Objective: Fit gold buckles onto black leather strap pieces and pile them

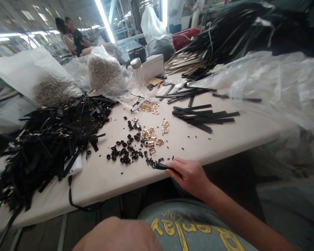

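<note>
My right hand (190,175) is at the table's front edge, with thumb and fingers pinched on a short black strap (161,166). The strap's rounded end points left, and the rest of it is hidden by the hand. Just beyond that end lie small black pins or tubes (152,162). Several black rings (124,153) are scattered further left. Gold buckles (149,136) lie in a loose group behind the strap. At the bottom edge a large blurred patch of skin (117,235) seems to belong to my left arm or hand; no fingers can be made out there.
A heap of black straps with gold buckles (54,136) covers the table's left side. Flat black strips (205,115) lie at right, near plastic sheeting (272,83). Bags of small pieces (103,69), a glass bottle (138,71) and a white box (153,66) stand behind.
</note>
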Available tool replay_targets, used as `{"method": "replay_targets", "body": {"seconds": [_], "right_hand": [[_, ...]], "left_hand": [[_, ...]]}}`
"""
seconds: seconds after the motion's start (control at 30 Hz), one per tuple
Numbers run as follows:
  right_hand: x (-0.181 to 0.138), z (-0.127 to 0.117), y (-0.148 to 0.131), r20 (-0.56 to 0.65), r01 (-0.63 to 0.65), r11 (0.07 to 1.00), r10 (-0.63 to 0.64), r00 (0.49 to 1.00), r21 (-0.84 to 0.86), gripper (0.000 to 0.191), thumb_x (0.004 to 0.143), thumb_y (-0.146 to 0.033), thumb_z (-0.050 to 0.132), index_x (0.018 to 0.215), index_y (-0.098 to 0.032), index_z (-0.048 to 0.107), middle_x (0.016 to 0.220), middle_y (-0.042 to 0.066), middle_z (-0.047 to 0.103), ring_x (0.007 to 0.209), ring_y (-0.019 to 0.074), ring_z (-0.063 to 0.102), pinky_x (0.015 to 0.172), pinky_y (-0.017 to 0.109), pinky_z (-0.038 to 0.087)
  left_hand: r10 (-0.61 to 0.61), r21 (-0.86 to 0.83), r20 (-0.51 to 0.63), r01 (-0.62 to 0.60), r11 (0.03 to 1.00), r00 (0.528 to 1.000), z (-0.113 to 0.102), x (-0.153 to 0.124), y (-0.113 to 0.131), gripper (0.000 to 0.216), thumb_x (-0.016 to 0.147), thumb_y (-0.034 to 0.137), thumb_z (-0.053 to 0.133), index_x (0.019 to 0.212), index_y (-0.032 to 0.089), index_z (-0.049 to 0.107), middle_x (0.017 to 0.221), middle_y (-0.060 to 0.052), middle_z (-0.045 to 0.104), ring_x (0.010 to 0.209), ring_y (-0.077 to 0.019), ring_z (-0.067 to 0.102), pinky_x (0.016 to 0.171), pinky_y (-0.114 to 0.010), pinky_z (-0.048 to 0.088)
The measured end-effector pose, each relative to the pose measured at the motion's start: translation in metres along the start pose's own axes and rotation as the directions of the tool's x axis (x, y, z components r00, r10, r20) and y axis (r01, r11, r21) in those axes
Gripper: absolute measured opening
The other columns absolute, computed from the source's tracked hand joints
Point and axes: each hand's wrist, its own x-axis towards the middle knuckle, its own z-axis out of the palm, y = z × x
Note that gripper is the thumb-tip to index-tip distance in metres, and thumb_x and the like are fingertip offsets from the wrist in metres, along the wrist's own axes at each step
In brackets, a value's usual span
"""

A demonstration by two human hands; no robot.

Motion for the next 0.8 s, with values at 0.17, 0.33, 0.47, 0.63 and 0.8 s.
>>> {"method": "replay_targets", "body": {"seconds": [0.17,0.33,0.47,0.63,0.8], "right_hand": [[0.000,-0.004,-0.001,-0.026,0.015,1.000,-0.015,1.000,-0.002,0.023,0.097,-0.032,0.050,0.092,-0.019,0.068,0.076,0.003,0.067,0.065,0.0139,0.059,0.062,0.025,0.036],[0.003,-0.004,-0.006,-0.029,0.015,1.000,-0.015,0.999,-0.013,0.024,0.098,-0.032,0.049,0.091,-0.019,0.069,0.076,0.003,0.067,0.065,0.0137,0.059,0.062,0.025,0.037],[0.005,-0.003,-0.009,-0.020,0.026,1.000,-0.026,0.999,-0.013,0.024,0.097,-0.032,0.050,0.091,-0.019,0.069,0.075,0.003,0.067,0.066,0.0140,0.060,0.063,0.025,0.037],[0.004,-0.003,-0.010,-0.025,0.030,0.999,-0.030,0.999,-0.023,0.024,0.097,-0.030,0.050,0.090,-0.018,0.068,0.076,0.003,0.068,0.066,0.0139,0.060,0.063,0.024,0.037],[0.006,0.002,-0.011,-0.097,0.073,0.997,-0.075,0.992,-0.033,0.022,0.097,-0.030,0.052,0.087,-0.018,0.068,0.073,0.002,0.066,0.063,0.0136,0.059,0.061,0.024,0.036]], "left_hand": [[-0.012,0.231,-0.378,0.107,0.967,0.926,-0.022,0.038,-0.015,0.018,0.079,0.044,0.068,0.073,0.028,0.075,0.065,-0.004,0.067,0.060,-0.0199,0.061,0.059,-0.032,0.048],[-0.056,0.493,-0.575,0.399,0.773,0.816,-0.034,0.067,-0.079,0.012,0.077,0.034,0.068,0.081,0.024,0.072,0.080,-0.003,0.067,0.064,-0.0174,0.060,0.065,-0.030,0.045],[-0.070,0.571,-0.560,0.446,0.689,0.825,-0.038,0.071,-0.105,0.014,0.084,0.030,0.058,0.086,0.023,0.071,0.087,-0.005,0.068,0.075,-0.0212,0.062,0.071,-0.032,0.045],[-0.028,0.545,-0.602,0.437,0.716,0.798,-0.044,0.071,-0.110,0.012,0.080,0.025,0.061,0.088,0.023,0.069,0.091,-0.006,0.070,0.083,-0.0242,0.064,0.079,-0.034,0.046],[-0.075,0.291,-0.655,0.342,0.893,0.752,-0.045,0.067,-0.120,0.013,0.078,0.033,0.067,0.086,0.022,0.066,0.080,-0.002,0.069,0.072,-0.0191,0.062,0.071,-0.031,0.048]]}}
